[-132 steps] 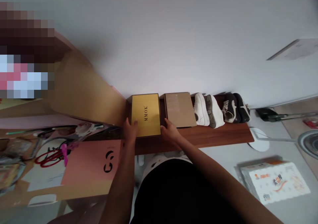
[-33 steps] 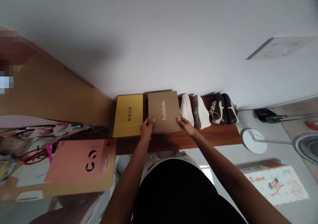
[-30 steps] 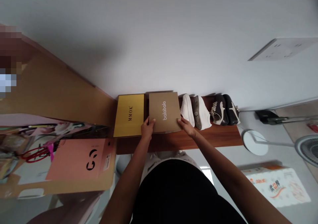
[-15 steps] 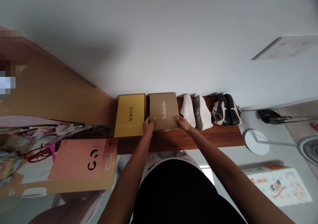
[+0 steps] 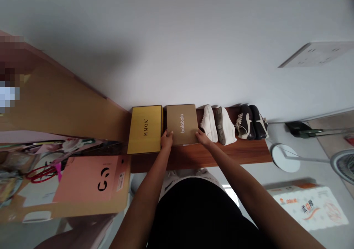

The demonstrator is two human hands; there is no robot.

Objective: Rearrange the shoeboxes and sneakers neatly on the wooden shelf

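Observation:
A brown shoebox (image 5: 179,120) marked "balabala" rests on the wooden shelf (image 5: 226,154), its back edge near the wall. My left hand (image 5: 166,139) grips its near left corner, thumb on the lid. On the near right side, my right hand (image 5: 203,137) holds the box with the thumb on top; the other fingers are largely hidden. Left of it stands a yellow box (image 5: 145,129) marked "MMOK", a narrow gap between them. To the right are a white shoe (image 5: 209,123), a second white shoe (image 5: 225,126) tipped on its side, and a pair of black shoes (image 5: 245,123).
At left, a pink box (image 5: 83,177) lies among clutter with red-handled scissors (image 5: 41,173) near a large cardboard panel (image 5: 69,101). A white fan (image 5: 343,166) and a white tissue package (image 5: 309,206) are on the right. A socket plate (image 5: 318,53) is on the wall.
Both hands stay on the brown shoebox, which has barely moved. The view has shifted very slightly.

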